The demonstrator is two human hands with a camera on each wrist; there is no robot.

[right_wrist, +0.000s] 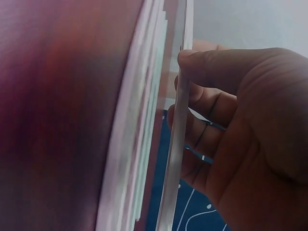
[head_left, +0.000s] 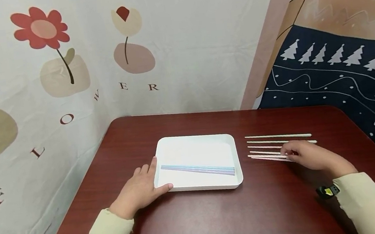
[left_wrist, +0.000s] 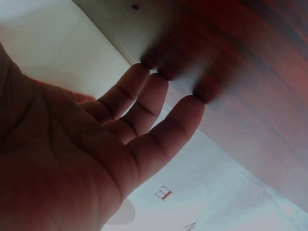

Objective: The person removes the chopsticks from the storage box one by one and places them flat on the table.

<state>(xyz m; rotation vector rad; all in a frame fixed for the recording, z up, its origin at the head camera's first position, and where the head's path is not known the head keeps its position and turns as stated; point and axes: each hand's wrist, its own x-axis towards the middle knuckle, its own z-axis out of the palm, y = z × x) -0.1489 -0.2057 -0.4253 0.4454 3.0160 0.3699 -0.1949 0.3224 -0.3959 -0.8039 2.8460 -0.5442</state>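
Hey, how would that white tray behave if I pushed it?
The tray would probably slide rather than tip, since it looks wide, shallow and flat on the table. The thin sticks lying in it might shift or roll, though its raised rim would likely stop them.

Left wrist view | we see the left hand (left_wrist: pixel 82 144), palm side, at lower left | three fingers (left_wrist: pixel 168 130) reach out, their tips meeting dark smudges (left_wrist: pixel 210 86) on the red-brown table (left_wrist: pixel 262 91) | white tray (left_wrist: pixel 43 43) at upper left | below, we find pale cloth (left_wrist: pixel 216 175) with a tilted red letter E (left_wrist: pixel 164 193).
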